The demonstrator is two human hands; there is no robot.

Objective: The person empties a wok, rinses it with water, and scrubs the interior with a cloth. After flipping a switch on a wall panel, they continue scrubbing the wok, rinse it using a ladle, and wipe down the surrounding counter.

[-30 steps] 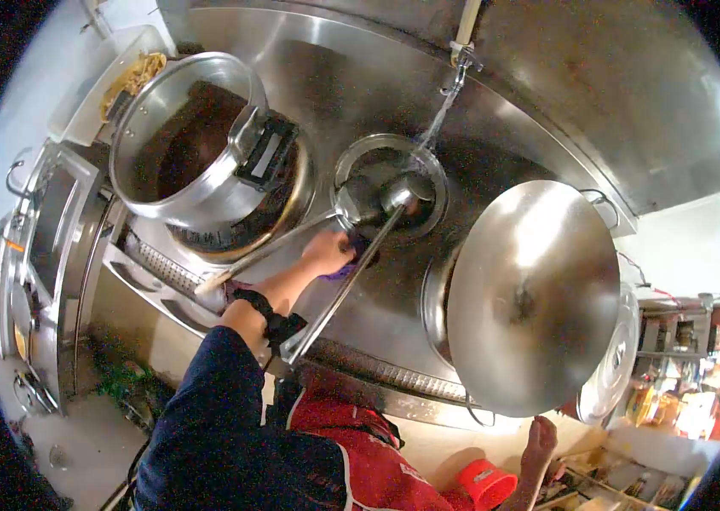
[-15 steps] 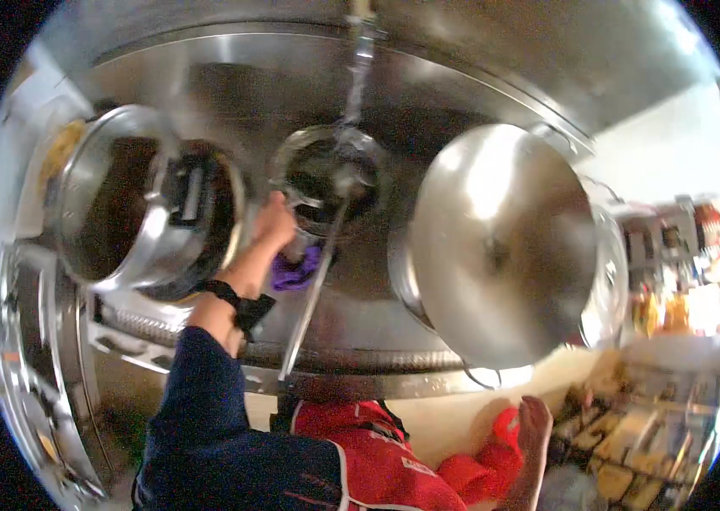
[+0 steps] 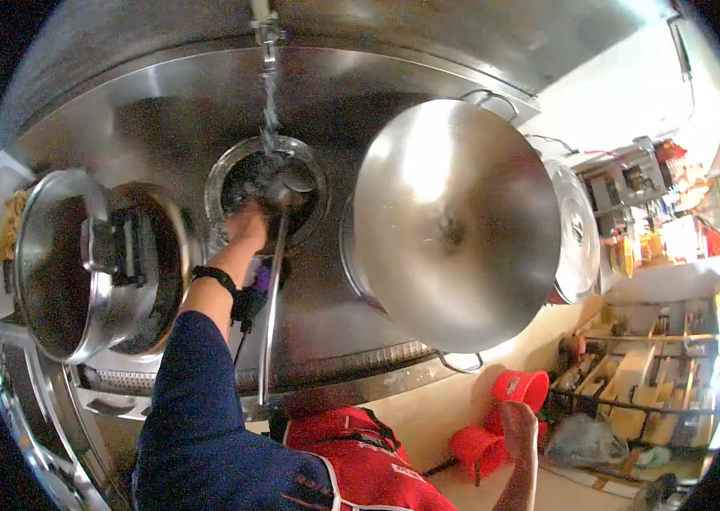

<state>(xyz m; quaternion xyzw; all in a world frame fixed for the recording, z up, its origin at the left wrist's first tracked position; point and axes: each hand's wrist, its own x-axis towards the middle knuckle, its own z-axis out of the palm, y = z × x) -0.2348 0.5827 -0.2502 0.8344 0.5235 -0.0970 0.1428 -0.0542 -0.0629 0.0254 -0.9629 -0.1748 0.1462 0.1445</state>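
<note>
My left hand (image 3: 247, 228) reaches over the near rim of a round metal pot (image 3: 217, 192), its fingers hidden inside. Water (image 3: 270, 111) pours from a tap (image 3: 268, 32) into this pot. A long-handled ladle (image 3: 271, 307) rests with its bowl in the pot and its handle lying toward me, beside my forearm. Purple cloth (image 3: 264, 277) shows partly behind my wrist. My right hand (image 3: 519, 419) hangs low at the right, away from the sink, near red plastic containers (image 3: 520, 387); its finger pose is unclear.
Large steel pots (image 3: 66, 328) stand tilted at the left of the steel sink (image 3: 309, 319). A wide round steel pan (image 3: 462, 230) fills the right side, with a lid (image 3: 577, 230) behind it. Shelving with wooden pieces (image 3: 633, 370) stands beyond at lower right.
The view has shifted right, so the pots and the big pan appear farther left. My left hand has moved from the pot's near side edge to over its rim and inside.
</note>
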